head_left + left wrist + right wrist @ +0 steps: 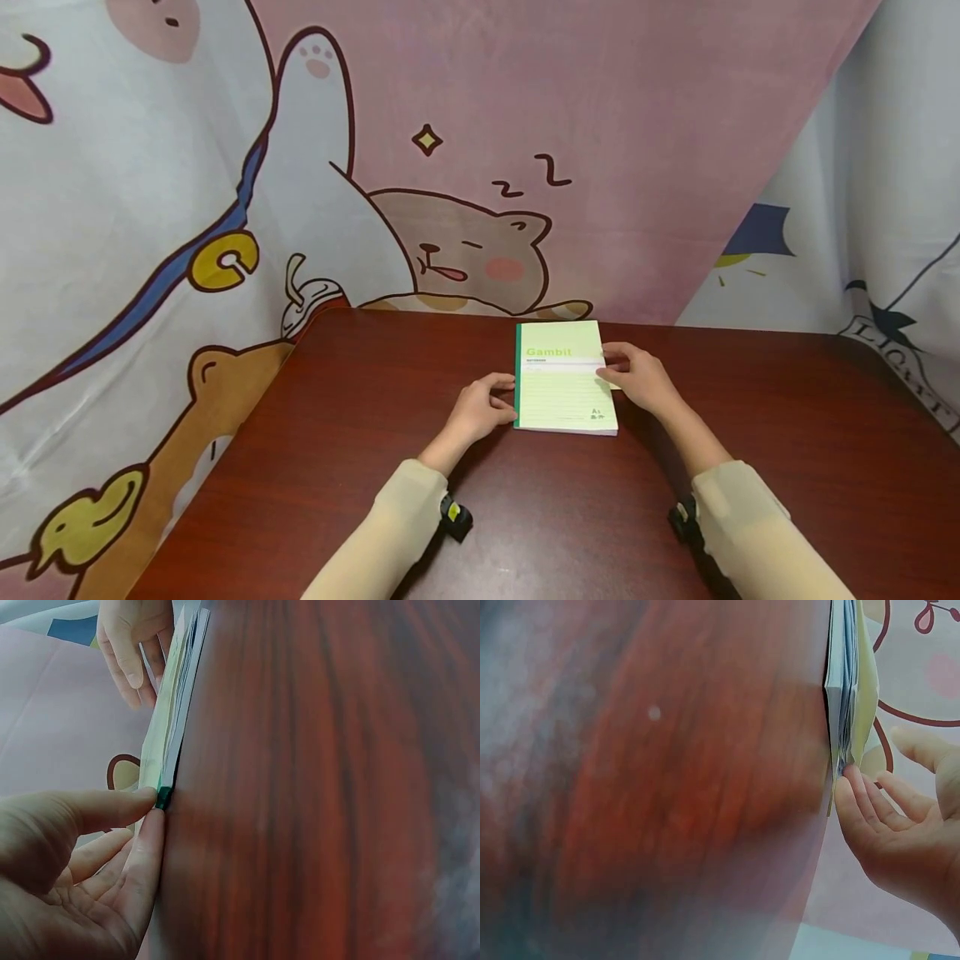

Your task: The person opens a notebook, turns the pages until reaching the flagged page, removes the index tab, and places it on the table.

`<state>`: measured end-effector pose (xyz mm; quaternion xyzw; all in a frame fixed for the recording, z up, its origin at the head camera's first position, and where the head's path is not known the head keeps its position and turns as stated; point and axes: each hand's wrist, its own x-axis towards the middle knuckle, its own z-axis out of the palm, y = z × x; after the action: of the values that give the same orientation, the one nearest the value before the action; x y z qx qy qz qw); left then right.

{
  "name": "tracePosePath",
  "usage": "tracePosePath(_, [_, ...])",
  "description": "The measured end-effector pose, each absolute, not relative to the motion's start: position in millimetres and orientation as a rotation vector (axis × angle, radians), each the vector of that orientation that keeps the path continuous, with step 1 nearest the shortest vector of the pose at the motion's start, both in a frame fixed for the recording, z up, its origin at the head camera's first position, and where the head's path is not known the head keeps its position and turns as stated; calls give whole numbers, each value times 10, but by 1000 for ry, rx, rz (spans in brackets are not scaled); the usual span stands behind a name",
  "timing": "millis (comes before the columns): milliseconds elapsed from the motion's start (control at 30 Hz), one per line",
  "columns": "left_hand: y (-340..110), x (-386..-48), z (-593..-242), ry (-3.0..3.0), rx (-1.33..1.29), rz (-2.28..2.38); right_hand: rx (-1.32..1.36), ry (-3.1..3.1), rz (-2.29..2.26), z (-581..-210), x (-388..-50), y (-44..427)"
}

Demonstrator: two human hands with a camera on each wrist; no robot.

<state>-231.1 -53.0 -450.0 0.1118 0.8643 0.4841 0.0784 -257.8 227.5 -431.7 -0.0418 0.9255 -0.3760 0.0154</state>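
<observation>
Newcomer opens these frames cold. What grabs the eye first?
First, the pale-green paper notebook with a dark-green spine and "Gambit" on its cover, lying on the red-brown wood-grained table. Two bare hands flank it: the left hand at its spine, the right hand at the opposite edge. Behind the table, the pink-and-white cartoon-printed cloth with its sleeping greyish-brown bear-like animal also stands out.

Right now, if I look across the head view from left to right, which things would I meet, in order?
Printed yellow bird, printed yellow bell, left hand, notebook, right hand, printed dark blue shape.
</observation>
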Motion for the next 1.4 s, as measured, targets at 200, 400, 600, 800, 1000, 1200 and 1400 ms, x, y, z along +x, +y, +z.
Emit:
tracePosePath(200, [-524,-2319,-4506,2614,338,1440,-125,2869,-1179,-4321,-2585,2274])
tracePosePath(400, [-517,-2314,-4507,2619,340,1440,-118,2865,-1189,-4315,-2580,2273])
tracePosePath(600, [-512,-2315,-4496,2622,352,1435,-109,2867,-1191,-4319,-2583,2285])
tracePosePath(800, [-515,-2320,-4494,2630,360,1432,-111,2885,-1186,-4325,-2582,2290])
tracePosePath(1000, [-519,-2328,-4488,2639,364,1424,-118,2894,-1201,-4306,-2582,2291])
tracePosePath(1200, [-520,-2328,-4489,2651,366,1411,-129,2896,-1225,-4270,-2574,2293])
tracePosePath(1400, [-519,-2303,-4483,2624,370,1384,-117,2908,-1228,-4236,-2560,2281])
